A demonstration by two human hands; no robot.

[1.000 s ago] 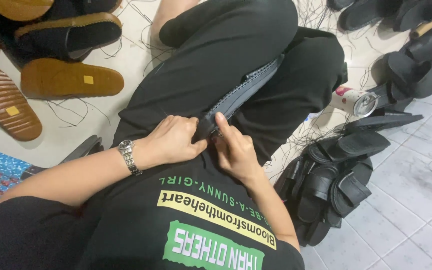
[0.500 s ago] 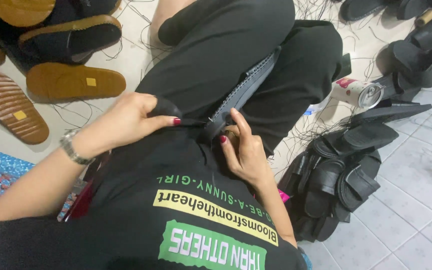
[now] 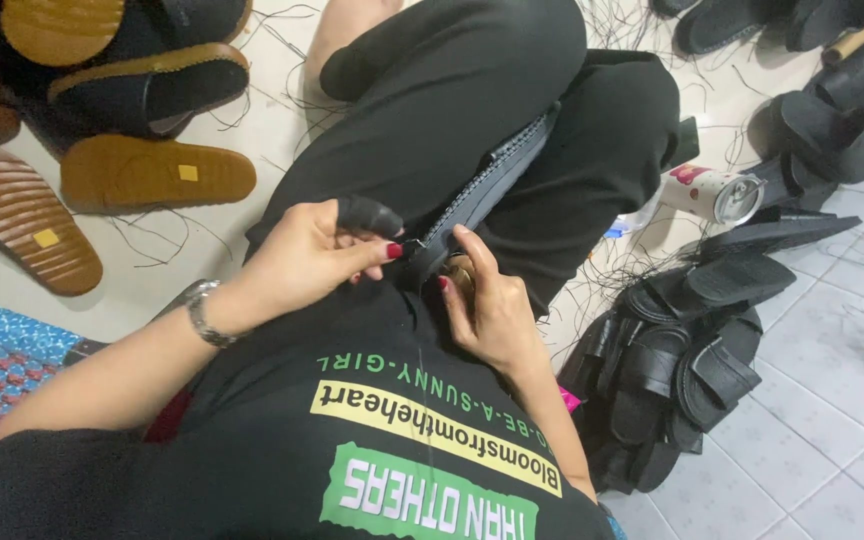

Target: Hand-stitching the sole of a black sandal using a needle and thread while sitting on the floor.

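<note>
Left hand (image 3: 307,255) fingers pinched together on black thread beside sandal sole (image 3: 482,190) on lap; right hand (image 3: 487,305) fingers clamped on sole's near end.

I see soft, even light from above, bright on the pale floor (image 3: 832,400) with mild sheen on its tiles. Shadows are short and faint. The black trousers (image 3: 472,90) swallow detail. Focus is fairly sharp throughout, with slight wide-angle stretch toward the edges.

tan-soled sandals (image 3: 157,172), black sandal pile (image 3: 682,370), can (image 3: 712,193)
</note>
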